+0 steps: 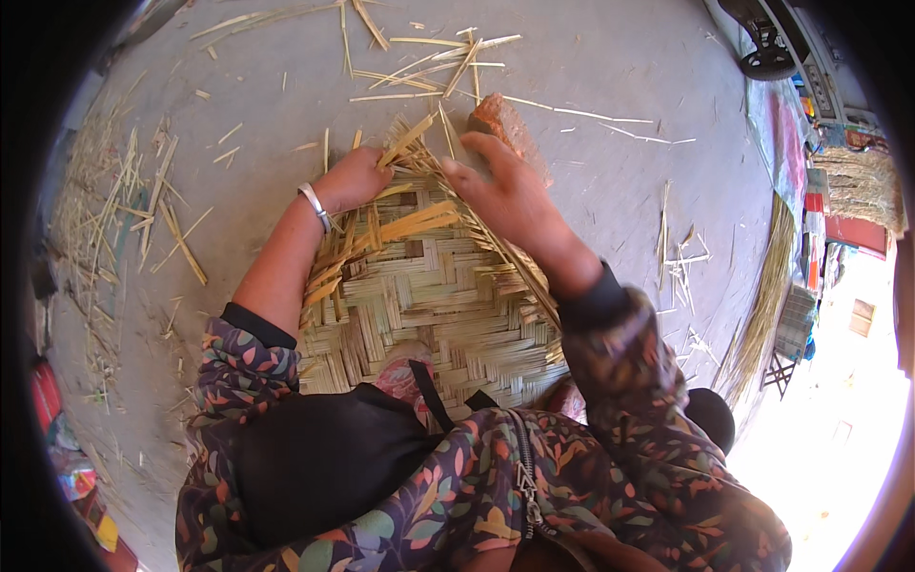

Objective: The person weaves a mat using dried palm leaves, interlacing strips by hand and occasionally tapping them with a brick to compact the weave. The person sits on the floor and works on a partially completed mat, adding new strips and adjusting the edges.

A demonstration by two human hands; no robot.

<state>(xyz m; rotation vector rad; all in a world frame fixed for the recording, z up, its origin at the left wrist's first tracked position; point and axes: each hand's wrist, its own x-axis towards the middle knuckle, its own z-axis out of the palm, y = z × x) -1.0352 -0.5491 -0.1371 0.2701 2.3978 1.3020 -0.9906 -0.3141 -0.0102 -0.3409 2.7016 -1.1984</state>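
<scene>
Grey concrete floor [591, 86], outdoors, littered with loose strips [419, 62]. Nearest: floral sleeves and a black bag [324, 458] at the lower edge. Beyond it a woven mat [429, 296] lies flat on the floor, its far edge unfinished. Left hand [355, 178], silver bangle [315, 205] on the wrist, closed on strip ends at the mat's far left edge. Right hand [510, 195] open, fingers spread, pressing strips at the far right edge. Brick [505, 129] just beyond the right hand. Straw bundles far right.
</scene>
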